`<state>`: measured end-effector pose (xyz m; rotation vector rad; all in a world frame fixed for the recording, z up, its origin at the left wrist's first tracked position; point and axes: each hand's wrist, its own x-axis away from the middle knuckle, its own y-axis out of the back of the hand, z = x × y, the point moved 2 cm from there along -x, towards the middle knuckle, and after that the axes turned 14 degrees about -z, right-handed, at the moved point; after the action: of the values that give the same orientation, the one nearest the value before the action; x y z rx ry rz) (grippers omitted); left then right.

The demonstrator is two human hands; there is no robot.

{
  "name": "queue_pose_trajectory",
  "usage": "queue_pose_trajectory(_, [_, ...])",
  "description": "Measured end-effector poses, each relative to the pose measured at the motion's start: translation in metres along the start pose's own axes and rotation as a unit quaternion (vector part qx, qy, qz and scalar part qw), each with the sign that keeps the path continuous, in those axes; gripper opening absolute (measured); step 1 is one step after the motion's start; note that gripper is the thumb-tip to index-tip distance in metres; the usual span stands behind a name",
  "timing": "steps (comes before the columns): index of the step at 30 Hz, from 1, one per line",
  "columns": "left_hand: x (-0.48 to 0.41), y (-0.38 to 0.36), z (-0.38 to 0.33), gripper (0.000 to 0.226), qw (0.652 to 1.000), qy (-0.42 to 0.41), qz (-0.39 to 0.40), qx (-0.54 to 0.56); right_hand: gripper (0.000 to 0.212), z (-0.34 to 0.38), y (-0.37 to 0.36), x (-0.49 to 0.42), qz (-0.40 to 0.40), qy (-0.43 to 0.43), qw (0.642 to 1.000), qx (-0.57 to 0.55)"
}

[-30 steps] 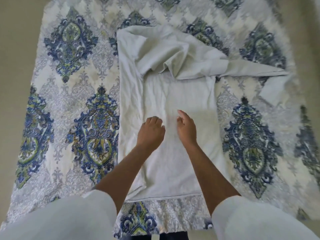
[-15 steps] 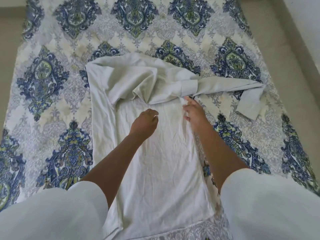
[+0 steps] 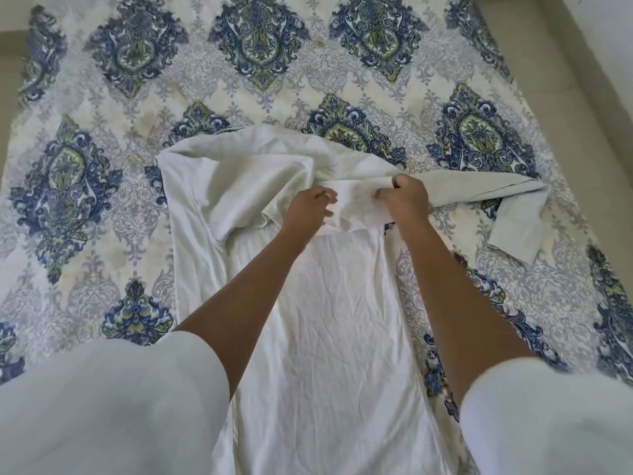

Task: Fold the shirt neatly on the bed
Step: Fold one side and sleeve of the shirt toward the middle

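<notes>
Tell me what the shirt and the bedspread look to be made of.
The shirt looks like thin woven cloth, likely cotton, off-white and matte: fine creases, limp drape. The bedspread looks like printed fabric, perhaps cotton, matte: blue-green medallions on a pale ground, soft wrinkles.

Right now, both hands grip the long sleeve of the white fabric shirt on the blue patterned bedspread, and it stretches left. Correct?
No. The head view shows the long sleeve stretching right. The left hand and right hand do grip it; the white fabric shirt lies on the blue patterned bedspread.
</notes>
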<state>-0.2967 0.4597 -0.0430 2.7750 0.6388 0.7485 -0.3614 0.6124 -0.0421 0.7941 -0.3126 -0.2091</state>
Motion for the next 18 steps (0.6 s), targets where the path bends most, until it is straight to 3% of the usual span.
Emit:
queue_pose_trajectory(2, [0.009, 0.007, -0.010, 0.025, 0.995, 0.082, 0.031, 0.045, 0.031, 0.015, 0.014, 0.033, -0.040, 0.123, 0.991, -0.044])
queue_pose_trajectory(4, [0.019, 0.021, -0.019, 0.045, 0.984, 0.145, 0.087, 0.063, 0.010, 0.033, 0.028, 0.077, -0.106, 0.276, 0.953, -0.064])
queue_pose_trajectory(7, [0.039, 0.052, -0.034, 0.065, 0.945, 0.195, 0.185, 0.185, 0.010, 0.056, 0.037, 0.138, -0.153, 0.436, 0.886, -0.029])
queue_pose_trajectory(9, [0.056, 0.074, -0.042, 0.067, 0.919, 0.193, 0.242, 0.245, 0.007, 0.066, 0.041, 0.175, -0.146, 0.482, 0.863, -0.016])
queue_pose_trajectory(13, [0.091, 0.114, -0.036, 0.041, 0.913, 0.182, 0.240, 0.274, 0.008, 0.079, 0.045, 0.231, -0.113, 0.514, 0.850, 0.007])
queue_pose_trajectory(16, [0.120, 0.131, -0.005, 0.019, 0.923, 0.233, 0.190, 0.239, 0.012, 0.073, 0.040, 0.250, -0.075, 0.503, 0.860, 0.047])
queue_pose_trajectory(18, [0.138, 0.141, 0.020, 0.012, 0.925, 0.266, 0.134, 0.237, 0.014, 0.062, 0.035, 0.266, 0.030, 0.514, 0.854, 0.072])
